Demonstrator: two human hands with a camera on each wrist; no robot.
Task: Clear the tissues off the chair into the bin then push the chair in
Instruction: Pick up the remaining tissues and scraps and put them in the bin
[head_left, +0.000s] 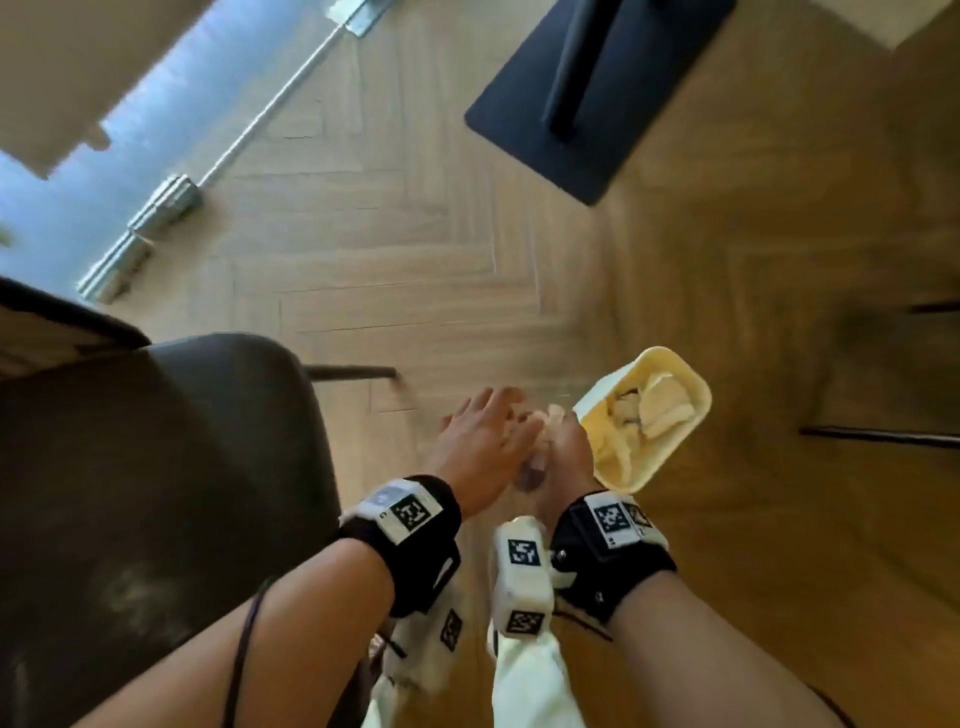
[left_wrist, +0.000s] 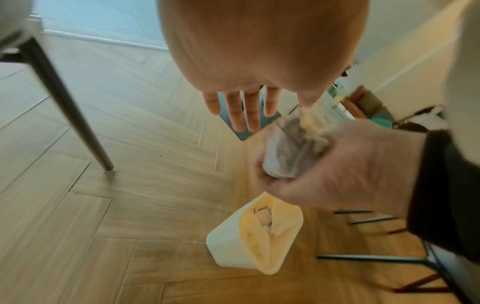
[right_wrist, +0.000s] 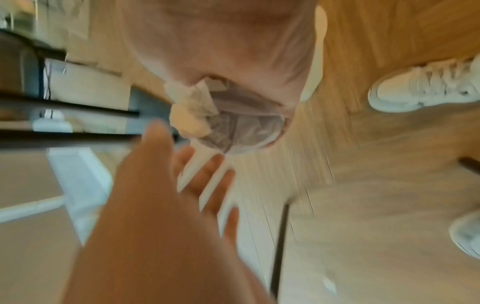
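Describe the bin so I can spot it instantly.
Start at the dark chair, then look right past both hands across the wood floor. The bin is a small cream tub there, the only pale container, with tissues already inside.

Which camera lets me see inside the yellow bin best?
The head view: it looks down into the open bin, showing crumpled tissues inside. The left wrist view shows the bin more side-on, its inside partly hidden. The right wrist view doesn't show it recognisably.
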